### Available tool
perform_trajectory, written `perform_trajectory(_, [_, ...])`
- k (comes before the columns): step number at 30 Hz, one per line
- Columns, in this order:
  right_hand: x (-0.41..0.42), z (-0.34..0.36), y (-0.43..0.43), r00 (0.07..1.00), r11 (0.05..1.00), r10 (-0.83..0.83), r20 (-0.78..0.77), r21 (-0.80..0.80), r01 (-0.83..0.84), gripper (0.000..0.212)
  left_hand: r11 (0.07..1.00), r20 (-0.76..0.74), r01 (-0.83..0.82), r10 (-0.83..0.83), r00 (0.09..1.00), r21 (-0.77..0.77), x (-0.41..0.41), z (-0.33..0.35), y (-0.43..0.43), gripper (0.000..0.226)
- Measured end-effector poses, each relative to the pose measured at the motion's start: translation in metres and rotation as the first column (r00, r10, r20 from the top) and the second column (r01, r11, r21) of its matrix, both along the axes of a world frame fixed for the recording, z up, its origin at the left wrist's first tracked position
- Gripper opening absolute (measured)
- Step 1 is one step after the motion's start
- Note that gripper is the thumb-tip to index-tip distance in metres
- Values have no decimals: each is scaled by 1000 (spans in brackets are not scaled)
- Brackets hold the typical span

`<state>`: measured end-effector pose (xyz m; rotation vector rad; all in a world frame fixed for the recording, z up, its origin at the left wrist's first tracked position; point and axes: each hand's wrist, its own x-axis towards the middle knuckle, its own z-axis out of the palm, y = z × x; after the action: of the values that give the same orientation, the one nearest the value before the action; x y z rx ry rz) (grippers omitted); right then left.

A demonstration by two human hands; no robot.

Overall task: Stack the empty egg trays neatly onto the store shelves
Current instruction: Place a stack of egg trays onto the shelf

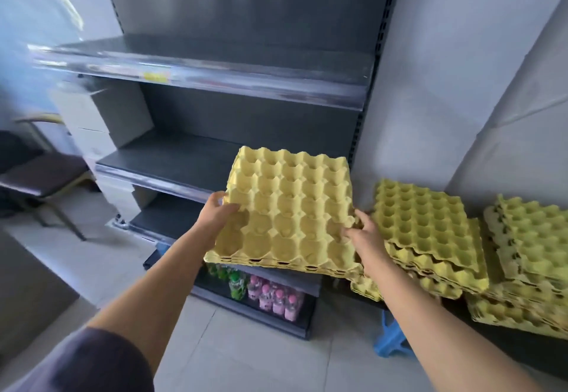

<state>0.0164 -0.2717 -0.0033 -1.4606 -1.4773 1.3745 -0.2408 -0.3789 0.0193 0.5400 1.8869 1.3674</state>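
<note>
Head view. Item: small nested stack of yellow egg trays (289,210), cups up, held in the air before the grey shelf unit (172,158), tilted, above its lower shelves. Left hand (216,210) grips the left edge, thumb on top; right hand (364,232) grips the right edge, fingers curled over it. Adjacent, right: two further tray piles (430,232) against the wall. Bottom shelf: coloured bottles (270,293). Floor: blue stool (392,339).

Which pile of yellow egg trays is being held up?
The small pile in front of the shelves, gripped at its sides by the left hand and right hand. The middle pile and the far-right pile rest lower down.
</note>
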Motion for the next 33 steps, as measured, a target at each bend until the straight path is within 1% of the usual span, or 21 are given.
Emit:
perform_trajectory(1, [-18,0,-2,1000,1000,15,-7,3,-15,64,1000,-8,2,-2,1000,10,-17,0,-7,49])
perform_trajectory(2, [-38,1,-3,999,999,33,-16,6,-33,64,1000,-55,8,-8,998,-9,-36,0,-12,54])
perform_trajectory(3, [-59,0,-4,998,999,54,-21,11,-54,64,998,-158,4,-14,987,-62,-56,-1,-16,58])
perform_trajectory(4, [-83,-1,-5,997,998,68,-32,15,-68,64,989,-305,-12,-33,952,-144,-76,0,-21,61])
perform_trajectory(5, [-103,0,-7,996,997,74,-42,17,-74,64,972,-477,-34,-84,875,-234,-89,1,-26,61])
perform_trajectory(6, [-129,0,-8,996,997,76,-54,24,-75,65,955,-635,-62,-145,759,-292,-106,3,-32,59])
perform_trajectory(7, [-155,1,-10,996,997,70,-58,30,-69,65,949,-749,-62,-202,631,-308,-122,5,-38,55])
perform_trajectory(8, [-181,1,-10,996,997,63,-58,36,-61,65,948,-817,-32,-255,517,-317,-138,6,-43,52])
perform_trajectory(10, [-226,1,-11,997,999,27,-70,26,-25,64,911,-861,69,-408,303,-407,-169,5,-49,49])
perform_trajectory(12, [-267,-1,-11,996,1000,-14,-91,11,15,65,822,-812,140,-569,132,-552,-199,4,-52,54])
perform_trajectory(13, [-286,-2,-10,994,1000,-31,-103,1,31,65,780,-782,150,-620,64,-607,-213,2,-52,58])
perform_trajectory(15, [-315,-6,-6,988,997,-67,-142,-44,61,64,729,-740,147,-671,-42,-669,-236,-2,-49,66])
perform_trajectory(17, [-343,-9,2,977,992,-96,-190,-104,77,64,721,-731,116,-672,-120,-683,-263,-10,-45,75])
perform_trajectory(18, [-356,-13,8,973,988,-107,-204,-131,81,64,719,-725,95,-678,-119,-688,-276,-13,-41,80])
perform_trajectory(20, [-381,-20,21,971,982,-115,-210,-170,80,65,758,-760,67,-640,-115,-648,-303,-22,-29,84])
perform_trajectory(22, [-406,-26,36,973,984,-107,-203,-165,74,65,785,-788,81,-606,-111,-614,-331,-31,-12,81])
perform_trajectory(24, [-439,-39,61,975,984,-106,-198,-161,74,66,786,-792,103,-598,-118,-609,-367,-46,16,81])
perform_trajectory(27, [-453,-41,70,976,987,-86,-198,-148,57,66,790,-794,88,-601,-90,-607,-382,-50,29,86])
perform_trajectory(29, [-471,-49,85,982,988,-93,-163,-139,71,64,798,-803,90,-593,-64,-596,-399,-55,47,87])
perform_trajectory(30, [-478,-51,89,987,989,-84,-136,-130,66,63,800,-805,86,-592,-51,-594,-405,-57,53,83])
perform_trajectory(33, [-503,-58,105,1000,992,4,0,-124,-4,59,782,-785,117,-619,24,-613,-430,-68,72,70])
